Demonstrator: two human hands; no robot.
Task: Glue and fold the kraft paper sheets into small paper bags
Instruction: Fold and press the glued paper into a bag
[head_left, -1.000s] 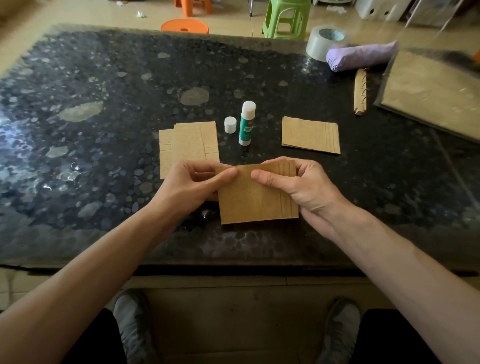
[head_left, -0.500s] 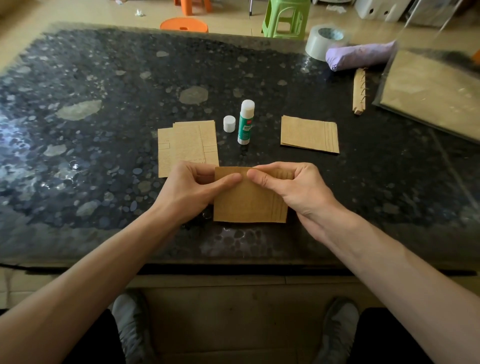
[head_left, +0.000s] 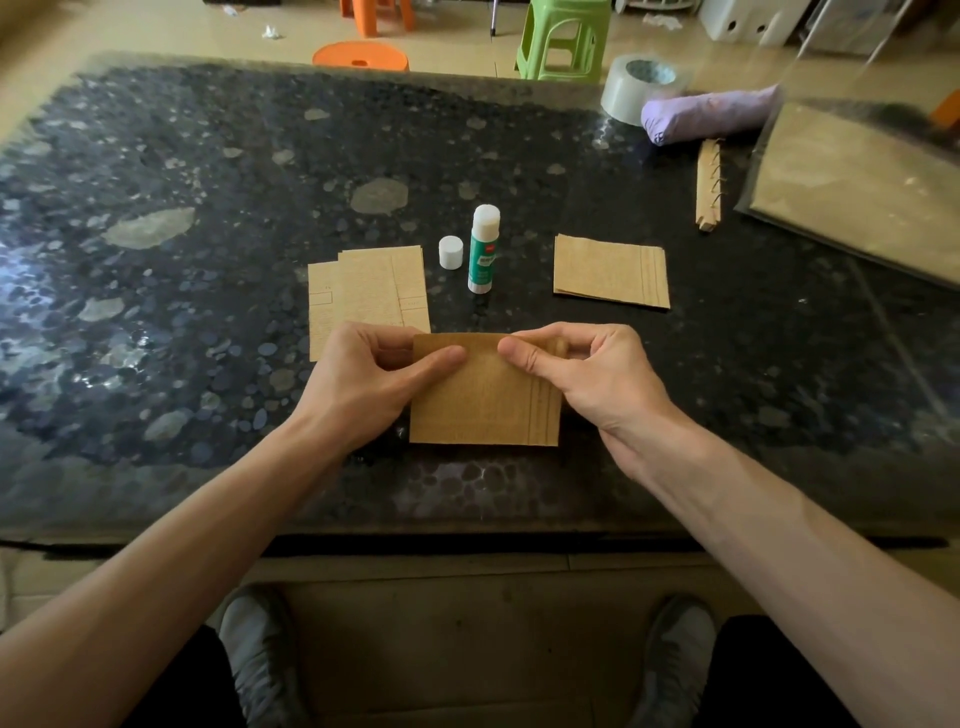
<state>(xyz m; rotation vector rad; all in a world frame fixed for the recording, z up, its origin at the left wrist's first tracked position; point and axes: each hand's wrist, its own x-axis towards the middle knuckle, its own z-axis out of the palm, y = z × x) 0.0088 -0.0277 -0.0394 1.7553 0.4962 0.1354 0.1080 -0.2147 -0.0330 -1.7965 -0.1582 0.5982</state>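
A dark, pebble-patterned table (head_left: 208, 156) carries an uncapped glue stick (head_left: 484, 249) upright near its middle. The white cap (head_left: 450, 252) stands just beside the stick at nine o'clock, with flat kraft sheets (head_left: 363, 296) at eight o'clock and folded kraft bags (head_left: 610, 270) at three o'clock. Towards one o'clock lie a tape roll (head_left: 639, 85), a purple bundle (head_left: 711, 114) and a cord-tied kraft strip (head_left: 707, 184); at two o'clock, a plastic-wrapped kraft pack (head_left: 857, 192).

The glue stick (head_left: 483, 251) stands between the sheet stack (head_left: 366, 293) and finished bags (head_left: 611, 271)
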